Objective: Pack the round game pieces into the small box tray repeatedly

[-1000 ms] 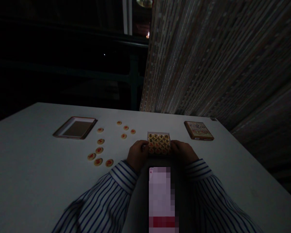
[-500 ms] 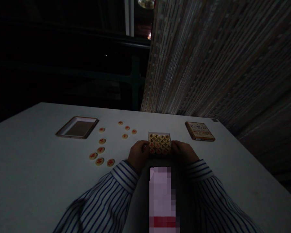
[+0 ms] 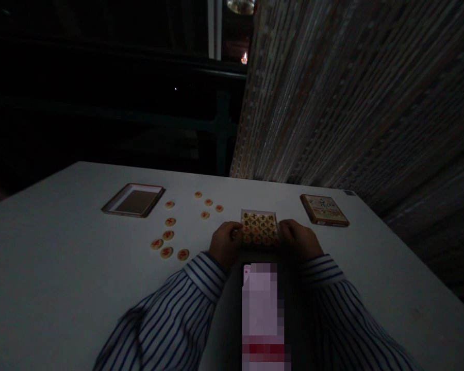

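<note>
A small pale tray [image 3: 260,212] holds rows of round Chinese chess pieces [image 3: 260,224], some with black characters and some with red ones. My left hand [image 3: 225,243] has its fingers closed on the tray's left side. On the opposite side my right hand [image 3: 300,240] grips it in the same way, the fingertips partly hidden in shadow. To the left of my left hand, several loose pieces with red characters [image 3: 166,252] lie scattered face up on the white table [image 3: 81,268].
An open shallow box part [image 3: 147,188] lies at the far left. A flat printed box part [image 3: 325,208] rests at the right. Below my hands, a phone [image 3: 260,304] has a lit, blurred screen. Behind the table's far edge hangs a string curtain [image 3: 313,93].
The view has turned slightly to the left, so everything appears a little further right. Both hands stay on the tray, and the loose pieces keep their places on the table.
</note>
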Action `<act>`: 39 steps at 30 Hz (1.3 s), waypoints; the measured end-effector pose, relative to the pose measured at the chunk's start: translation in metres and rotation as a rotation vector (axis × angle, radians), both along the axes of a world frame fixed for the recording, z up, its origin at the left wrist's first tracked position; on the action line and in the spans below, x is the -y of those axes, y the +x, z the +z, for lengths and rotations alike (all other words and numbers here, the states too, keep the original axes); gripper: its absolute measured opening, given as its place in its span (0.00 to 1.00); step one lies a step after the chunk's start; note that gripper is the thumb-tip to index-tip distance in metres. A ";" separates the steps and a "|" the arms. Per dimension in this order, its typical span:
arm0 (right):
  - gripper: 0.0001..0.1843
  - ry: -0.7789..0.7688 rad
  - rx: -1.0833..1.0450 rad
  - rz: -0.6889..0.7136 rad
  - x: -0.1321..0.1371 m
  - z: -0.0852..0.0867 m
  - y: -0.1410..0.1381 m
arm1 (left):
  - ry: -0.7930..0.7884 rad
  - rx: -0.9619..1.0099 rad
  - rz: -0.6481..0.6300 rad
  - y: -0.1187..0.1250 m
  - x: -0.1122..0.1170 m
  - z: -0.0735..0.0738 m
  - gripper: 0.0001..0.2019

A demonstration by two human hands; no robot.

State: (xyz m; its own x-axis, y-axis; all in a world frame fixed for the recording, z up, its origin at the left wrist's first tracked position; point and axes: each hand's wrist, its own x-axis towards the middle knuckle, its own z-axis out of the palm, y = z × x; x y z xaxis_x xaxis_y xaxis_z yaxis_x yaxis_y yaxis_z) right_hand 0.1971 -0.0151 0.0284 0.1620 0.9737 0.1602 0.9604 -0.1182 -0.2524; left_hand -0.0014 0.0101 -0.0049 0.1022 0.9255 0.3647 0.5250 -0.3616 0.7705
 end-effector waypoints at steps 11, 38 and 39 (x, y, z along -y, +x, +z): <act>0.14 0.060 0.000 -0.010 0.002 -0.001 -0.002 | 0.104 -0.021 -0.004 0.000 0.006 0.005 0.07; 0.14 0.148 -0.008 -0.016 0.009 0.008 -0.005 | 0.133 0.003 -0.003 -0.001 0.013 0.009 0.07; 0.14 0.153 -0.008 -0.016 0.009 0.008 -0.005 | 0.132 0.005 -0.005 -0.001 0.013 0.009 0.07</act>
State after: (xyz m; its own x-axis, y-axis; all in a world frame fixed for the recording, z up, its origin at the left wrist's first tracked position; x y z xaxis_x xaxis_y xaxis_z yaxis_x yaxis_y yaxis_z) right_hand 0.1921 -0.0240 0.0366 0.1793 0.9352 0.3053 0.9566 -0.0933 -0.2761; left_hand -0.0025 -0.0033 0.0036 0.1044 0.8688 0.4841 0.5191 -0.4627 0.7186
